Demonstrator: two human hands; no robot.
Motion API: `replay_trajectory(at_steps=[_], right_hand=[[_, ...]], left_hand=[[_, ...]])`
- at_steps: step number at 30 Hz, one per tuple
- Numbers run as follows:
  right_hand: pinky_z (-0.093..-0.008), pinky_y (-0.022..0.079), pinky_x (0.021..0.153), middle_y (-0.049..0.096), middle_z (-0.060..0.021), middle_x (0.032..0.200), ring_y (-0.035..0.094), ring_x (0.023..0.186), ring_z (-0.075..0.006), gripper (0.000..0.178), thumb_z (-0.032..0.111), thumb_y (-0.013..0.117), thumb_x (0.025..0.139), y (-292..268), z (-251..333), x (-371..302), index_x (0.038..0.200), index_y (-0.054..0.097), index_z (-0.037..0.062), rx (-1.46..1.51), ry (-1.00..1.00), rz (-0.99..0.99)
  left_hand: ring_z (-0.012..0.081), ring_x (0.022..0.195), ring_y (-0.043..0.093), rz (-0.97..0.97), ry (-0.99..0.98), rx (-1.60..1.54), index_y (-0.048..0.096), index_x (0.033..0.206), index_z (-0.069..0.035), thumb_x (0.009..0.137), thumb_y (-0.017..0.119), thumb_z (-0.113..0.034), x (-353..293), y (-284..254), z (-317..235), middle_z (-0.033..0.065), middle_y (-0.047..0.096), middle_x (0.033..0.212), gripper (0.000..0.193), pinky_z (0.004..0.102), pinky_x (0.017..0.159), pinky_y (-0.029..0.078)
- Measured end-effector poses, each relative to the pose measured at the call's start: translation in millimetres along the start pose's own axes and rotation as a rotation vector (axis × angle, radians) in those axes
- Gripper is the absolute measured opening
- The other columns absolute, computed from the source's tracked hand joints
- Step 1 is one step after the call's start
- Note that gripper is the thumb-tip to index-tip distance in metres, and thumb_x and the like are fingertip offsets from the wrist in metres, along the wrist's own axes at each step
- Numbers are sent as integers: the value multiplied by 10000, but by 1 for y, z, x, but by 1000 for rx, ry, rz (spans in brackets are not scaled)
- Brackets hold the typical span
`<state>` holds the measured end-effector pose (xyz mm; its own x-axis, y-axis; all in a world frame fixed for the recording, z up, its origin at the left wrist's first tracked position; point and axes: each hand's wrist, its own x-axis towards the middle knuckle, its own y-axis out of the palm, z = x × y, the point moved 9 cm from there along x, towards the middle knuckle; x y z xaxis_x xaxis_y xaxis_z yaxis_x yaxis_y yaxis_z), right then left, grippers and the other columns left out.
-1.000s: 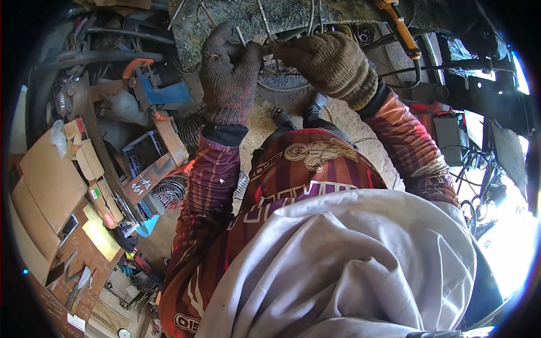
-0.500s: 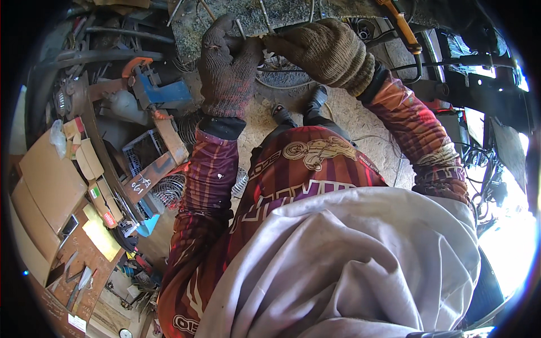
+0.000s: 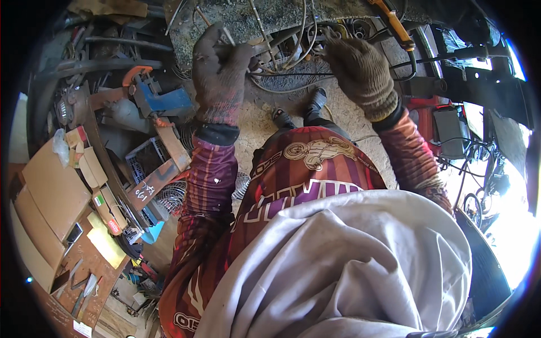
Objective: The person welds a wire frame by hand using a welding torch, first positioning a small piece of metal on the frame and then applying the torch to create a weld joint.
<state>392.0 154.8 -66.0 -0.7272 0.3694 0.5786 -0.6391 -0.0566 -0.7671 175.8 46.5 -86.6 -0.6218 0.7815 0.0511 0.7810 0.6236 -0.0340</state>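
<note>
Both hands wear brown knit work gloves. My left hand (image 3: 220,79) is closed at the edge of a grey, grit-covered work surface (image 3: 220,14). A thin metal rod (image 3: 227,36) shows at its thumb and forefinger, and a small pale piece (image 3: 261,48) lies at the thumb tip. I cannot tell which of these it grips. My right hand (image 3: 362,70) is apart from the left, its fingers curled beside small metal parts at the surface's edge. What its fingertips hold is hidden. Between the hands hang thin pale cables (image 3: 301,39).
An orange-handled tool (image 3: 397,25) with a black cord lies at the far right. On the left are a blue-and-orange clamp (image 3: 160,98), cardboard boxes (image 3: 53,197), wire coils (image 3: 172,194) and a wooden bench (image 3: 93,250) with hand tools. A red-and-black machine (image 3: 439,127) stands at right.
My right hand has moved right and slightly down, away from the left hand. The two hands were together at the fingertips. The left hand has shifted slightly left, along with the view.
</note>
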Motion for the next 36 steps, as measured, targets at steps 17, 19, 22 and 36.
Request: replay_trajectory(at_steps=[17, 19, 22, 36], right_hand=[[-399, 572, 706, 705, -133, 946, 695, 840, -317, 291, 190, 746, 858, 12, 16, -32, 1105, 689, 48, 50, 74, 28], [-402, 574, 711, 702, -118, 951, 694, 850, -310, 272, 164, 745, 850, 12, 17, -32, 1095, 693, 57, 73, 91, 33], [-414, 574, 723, 702, -89, 981, 691, 866, -296, 253, 110, 738, 830, 19, 21, -27, 1080, 707, 88, 172, 213, 70], [-326, 522, 627, 719, 24, 979, 672, 738, -172, 464, 203, 651, 826, 50, 60, 27, 1289, 663, 221, -52, -317, 147]], left_hand=[[127, 753, 605, -19, 146, 316, 489, 1338, 55, 892, 712, -123, -19, 6, 6, 78, 653, 850, 530, 300, 703, 507], [126, 752, 603, -27, 189, 356, 497, 1330, 46, 890, 714, -115, -19, 4, 9, 79, 653, 854, 516, 302, 704, 507], [125, 760, 602, -32, 204, 349, 503, 1320, 38, 893, 708, -87, -20, 4, 11, 81, 653, 857, 490, 302, 707, 508], [172, 822, 634, -35, 178, 451, 501, 1347, -3, 908, 699, -116, -21, 2, 6, 119, 661, 934, 495, 340, 747, 526]])
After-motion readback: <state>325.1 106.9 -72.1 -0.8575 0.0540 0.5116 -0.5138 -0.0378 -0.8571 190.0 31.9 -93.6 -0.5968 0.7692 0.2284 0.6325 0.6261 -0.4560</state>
